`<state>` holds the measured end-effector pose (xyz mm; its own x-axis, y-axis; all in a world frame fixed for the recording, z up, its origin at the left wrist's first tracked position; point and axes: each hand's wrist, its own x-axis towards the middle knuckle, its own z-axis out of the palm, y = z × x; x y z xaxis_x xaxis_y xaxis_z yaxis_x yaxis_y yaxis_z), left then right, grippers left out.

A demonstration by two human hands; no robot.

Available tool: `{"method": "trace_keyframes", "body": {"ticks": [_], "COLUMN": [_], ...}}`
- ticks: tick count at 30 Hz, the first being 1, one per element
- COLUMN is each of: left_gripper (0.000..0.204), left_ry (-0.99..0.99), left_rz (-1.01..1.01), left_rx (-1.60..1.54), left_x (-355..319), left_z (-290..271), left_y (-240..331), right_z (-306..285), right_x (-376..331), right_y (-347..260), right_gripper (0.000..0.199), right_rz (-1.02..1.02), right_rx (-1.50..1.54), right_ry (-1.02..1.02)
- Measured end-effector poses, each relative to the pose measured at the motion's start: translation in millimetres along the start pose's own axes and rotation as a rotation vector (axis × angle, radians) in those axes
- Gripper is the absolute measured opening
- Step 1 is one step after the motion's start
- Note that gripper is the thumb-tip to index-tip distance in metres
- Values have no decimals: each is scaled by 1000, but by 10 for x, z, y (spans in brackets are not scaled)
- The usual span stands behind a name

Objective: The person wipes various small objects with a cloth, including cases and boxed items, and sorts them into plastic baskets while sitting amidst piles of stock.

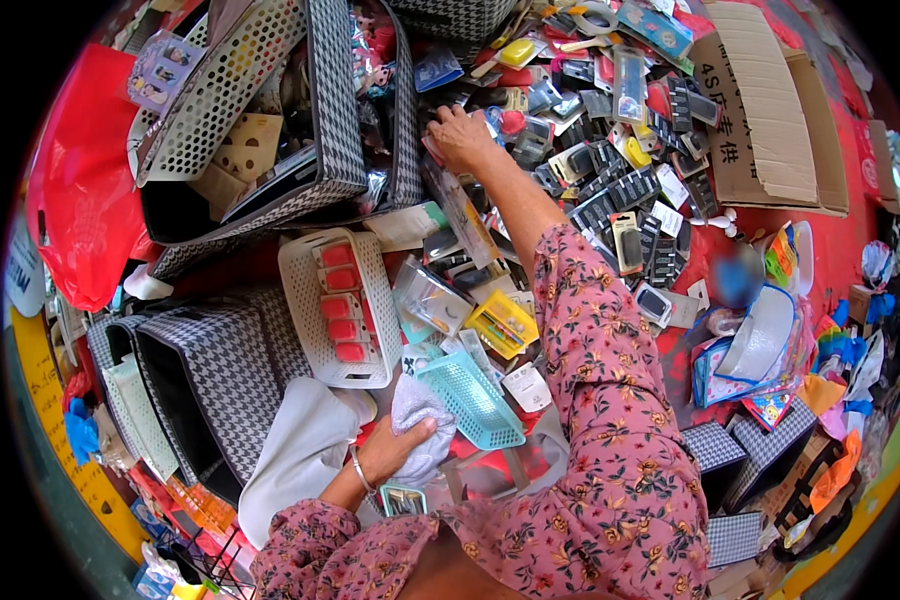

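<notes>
Characters (pixel 727 118) mark the cardboard box (pixel 770 120); right hand (pixel 460 140) is among packages (pixel 575 162).

Large black characters, a numeral among them, run down the side of the open cardboard box (pixel 782 120) at upper right. Bold lettering marks the pale blue bag (pixel 23 265) at the left rim; small dark writing dots the yellow band (pixel 58 440) below. The packages (pixel 610 195) seem to carry print too fine to read.
</notes>
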<state>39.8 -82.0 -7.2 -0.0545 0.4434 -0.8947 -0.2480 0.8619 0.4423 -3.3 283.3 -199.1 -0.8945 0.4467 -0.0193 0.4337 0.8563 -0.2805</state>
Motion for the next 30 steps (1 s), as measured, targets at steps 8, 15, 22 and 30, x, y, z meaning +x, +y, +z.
{"method": "trace_keyframes", "body": {"ticks": [8,15,22,30], "left_gripper": [37,27,27,36], "left_ry": [-1,-15,-15,25], "left_rz": [6,-49,-42,54], "left_rx": [20,28,65,190], "left_x": [16,12,14,107], "left_z": [-19,11,49,72], "left_y": [-6,40,-5,-223], "right_z": [133,39,-25,76], "right_x": [-66,-233,-382,-150], "right_y": [-44,112,322,309], "right_gripper": [27,24,49,27], "right_rz": [149,125,-4,84], "right_rx": [-147,59,114,-26], "right_ry": [2,33,-116,-223]}}
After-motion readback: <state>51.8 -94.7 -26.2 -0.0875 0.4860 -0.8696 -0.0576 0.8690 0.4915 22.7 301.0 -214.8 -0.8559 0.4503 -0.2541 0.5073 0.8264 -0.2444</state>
